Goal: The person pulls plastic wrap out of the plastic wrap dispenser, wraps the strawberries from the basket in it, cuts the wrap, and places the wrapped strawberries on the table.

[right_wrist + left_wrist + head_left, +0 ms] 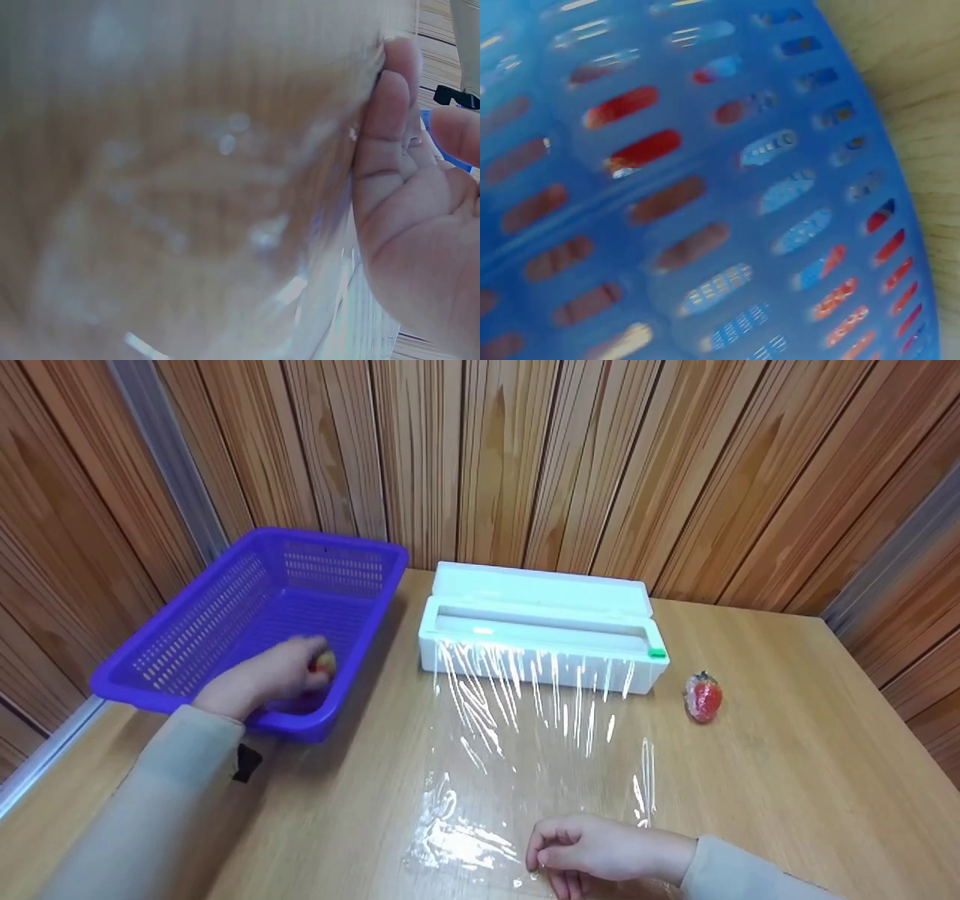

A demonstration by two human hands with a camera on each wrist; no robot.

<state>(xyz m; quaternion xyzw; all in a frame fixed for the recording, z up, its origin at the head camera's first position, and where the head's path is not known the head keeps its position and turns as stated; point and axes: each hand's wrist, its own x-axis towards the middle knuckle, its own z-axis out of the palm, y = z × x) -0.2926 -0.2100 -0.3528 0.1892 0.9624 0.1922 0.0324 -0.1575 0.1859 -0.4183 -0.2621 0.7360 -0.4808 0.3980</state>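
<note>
1. Purple plastic makes the basket, at 9 o'clock in the head view; its long axis goes from about 7 to 1 o'clock.
2. Inside its near-right part, the left hand holds a red-and-yellow piece in curled fingers. Which way this piece points, I cannot tell, because the hand covers most of it.
3. White box stands close to the centre; its long axis lies from 9 to 3 o'clock, with the lid turned back on the 12 o'clock side.
4. Transparent film comes out from the box and extends toward 6 o'clock over the table.
5. At 5 o'clock, the right hand touches the film near its loose end. Its fingers are slightly bent; whether they pinch the film, I cannot tell.
6. One wrapped strawberry is between 3 and 4 o'clock, leaves toward 12, tip toward 6.
</note>
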